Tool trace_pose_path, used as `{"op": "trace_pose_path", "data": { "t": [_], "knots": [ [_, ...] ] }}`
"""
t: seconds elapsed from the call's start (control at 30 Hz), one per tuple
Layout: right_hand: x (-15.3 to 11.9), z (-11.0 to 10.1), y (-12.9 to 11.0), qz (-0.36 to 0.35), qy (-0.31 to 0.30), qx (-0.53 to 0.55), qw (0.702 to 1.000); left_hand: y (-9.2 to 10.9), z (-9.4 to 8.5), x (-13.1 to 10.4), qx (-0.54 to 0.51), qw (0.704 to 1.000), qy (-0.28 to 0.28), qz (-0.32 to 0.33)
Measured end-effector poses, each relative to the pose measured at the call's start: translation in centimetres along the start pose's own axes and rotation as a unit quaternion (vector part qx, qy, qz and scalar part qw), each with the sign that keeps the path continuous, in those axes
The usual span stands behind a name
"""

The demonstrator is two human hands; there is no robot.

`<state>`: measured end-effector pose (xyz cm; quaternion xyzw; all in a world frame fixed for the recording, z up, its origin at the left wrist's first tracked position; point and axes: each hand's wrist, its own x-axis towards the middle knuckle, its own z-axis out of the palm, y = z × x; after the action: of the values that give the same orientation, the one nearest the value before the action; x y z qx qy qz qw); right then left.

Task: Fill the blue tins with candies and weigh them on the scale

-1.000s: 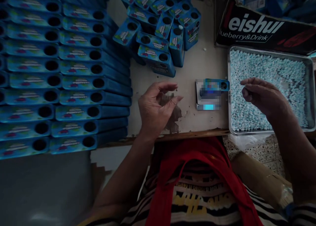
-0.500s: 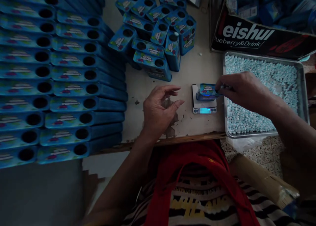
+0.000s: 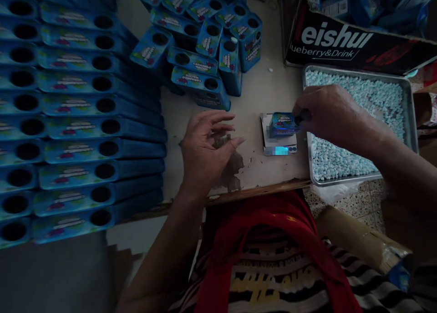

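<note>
A small digital scale [image 3: 288, 144] with a lit blue display lies on the worktop. On it stands a blue candy box [image 3: 283, 124] printed "Caramelo Macizo". My right hand [image 3: 327, 110] reaches over from the right, fingers closed together at the box's right end. Whatever the fingertips hold is hidden. Beneath that hand is a metal tray [image 3: 310, 160] of small white and pale-blue candies [image 3: 337, 160]. My left hand [image 3: 208, 146] hovers over the worktop left of the scale, fingers apart and holding nothing.
Long rows of blue boxes [image 3: 78, 103] with round dark holes fill the left side. A loose cluster of similar boxes [image 3: 201, 87] stands beyond my left hand. At back right, a black carton [image 3: 341, 44] holds more blue packages. The worktop's worn front edge [image 3: 252, 191] runs before me.
The view has shifted slightly, moving the scale and tray left in the picture. Candies that showed at my right fingertips are now out of sight. My left hand stays open.
</note>
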<state>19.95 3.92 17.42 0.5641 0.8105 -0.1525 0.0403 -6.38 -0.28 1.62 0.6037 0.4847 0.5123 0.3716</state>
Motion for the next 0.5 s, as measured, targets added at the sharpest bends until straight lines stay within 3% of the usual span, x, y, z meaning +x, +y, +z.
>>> {"op": "trace_pose_path", "data": {
  "t": [0.1, 0.2, 0.3, 0.37, 0.43, 0.5],
  "knots": [
    [-0.7, -0.5, 1.3, -0.01, 0.049, 0.025, 0.998, 0.3, -0.2, -0.1, 0.012, 1.0, -0.01, -0.01],
    [-2.9, 0.1, 4.7, 0.047, 0.079, 0.007, 0.996, 0.3, -0.5, -0.2, 0.03, 0.999, -0.007, -0.009],
    [-6.3, 3.6, 8.8, 0.094, 0.023, -0.001, 0.995, -0.1, -0.8, -0.1, 0.035, 0.999, 0.0, 0.001],
    [-8.7, 7.0, 10.8, 0.056, -0.013, -0.01, 0.998, -0.2, -0.8, -0.1, 0.038, 0.999, -0.004, -0.005],
    [-10.5, 10.1, 11.7, 0.05, -0.004, -0.045, 0.998, 0.1, -0.6, -0.1, 0.048, 0.999, -0.011, -0.017],
    [-11.5, 11.8, 11.9, 0.059, 0.011, -0.051, 0.997, 0.8, -0.1, -0.1, 0.058, 0.998, -0.019, -0.022]
  ]
}}
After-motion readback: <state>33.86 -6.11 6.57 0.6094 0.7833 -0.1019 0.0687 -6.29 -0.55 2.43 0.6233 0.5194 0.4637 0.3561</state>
